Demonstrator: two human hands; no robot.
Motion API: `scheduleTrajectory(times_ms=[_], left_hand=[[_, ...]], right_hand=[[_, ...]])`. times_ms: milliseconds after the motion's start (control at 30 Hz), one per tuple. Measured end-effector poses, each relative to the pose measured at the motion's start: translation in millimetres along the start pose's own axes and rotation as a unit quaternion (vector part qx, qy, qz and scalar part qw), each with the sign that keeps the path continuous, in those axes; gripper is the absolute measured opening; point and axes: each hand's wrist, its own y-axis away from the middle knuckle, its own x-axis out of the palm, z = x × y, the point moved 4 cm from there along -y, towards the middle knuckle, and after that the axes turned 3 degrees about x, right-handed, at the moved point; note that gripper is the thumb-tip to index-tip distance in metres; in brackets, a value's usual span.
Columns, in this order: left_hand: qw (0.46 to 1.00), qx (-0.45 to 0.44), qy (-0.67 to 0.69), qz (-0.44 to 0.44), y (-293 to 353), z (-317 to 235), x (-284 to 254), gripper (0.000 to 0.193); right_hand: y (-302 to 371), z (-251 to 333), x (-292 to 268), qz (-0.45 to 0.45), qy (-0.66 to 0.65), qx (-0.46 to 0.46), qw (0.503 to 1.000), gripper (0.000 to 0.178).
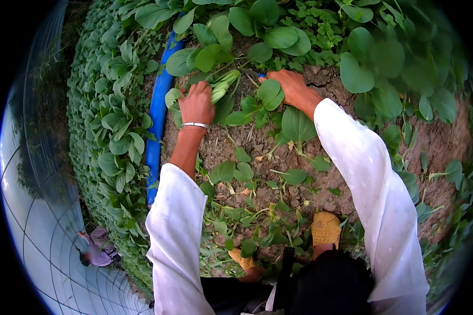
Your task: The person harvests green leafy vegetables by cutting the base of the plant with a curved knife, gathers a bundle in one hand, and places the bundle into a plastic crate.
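Note:
My left hand is closed around the leaves of a bok choy. Its pale green stalks stick out to the right, low over the soil. A thin silvery bracelet rings that wrist. Level with it on the right, my right hand is closed on a small tool with a blue handle. A dark, narrow part seems to extend left from the handle toward the stalk base, too small to make out fully. Just below the right hand grows a small leafy plant. Larger bok choy leaves stand beyond the left hand.
A blue hose runs along the left, beside a dense green bed. Taller leafy plants crowd the upper right. Loose leaves litter the brown soil near my yellow shoes. Another person is far left, by netted sheeting.

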Motion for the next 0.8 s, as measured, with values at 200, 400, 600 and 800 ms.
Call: scheduleTrajectory(times_ms=[200,400,600,800], left_hand=[[0.985,0.065,0.097,-0.126,26.1,-19.2,-55.6,0.033],[0.971,0.119,0.1,-0.184,60.2,-48.8,-123.0,0.03],[0.967,0.078,0.09,-0.226,77.3,-79.2,-184.0,0.015],[0.979,0.092,0.128,-0.13,58.7,-83.0,-183.0,0.047]], right_hand=[[3.6,-30.2,-3.8,0.017,-0.218,0.055,0.974,0.049],[65.4,56.1,-58.7,0.076,-0.53,0.056,0.843,0.051],[97.3,67.7,-67.9,-0.032,-0.494,0.056,0.867,0.032],[111.6,113.0,-60.7,0.001,-0.561,0.033,0.827,0.031]])
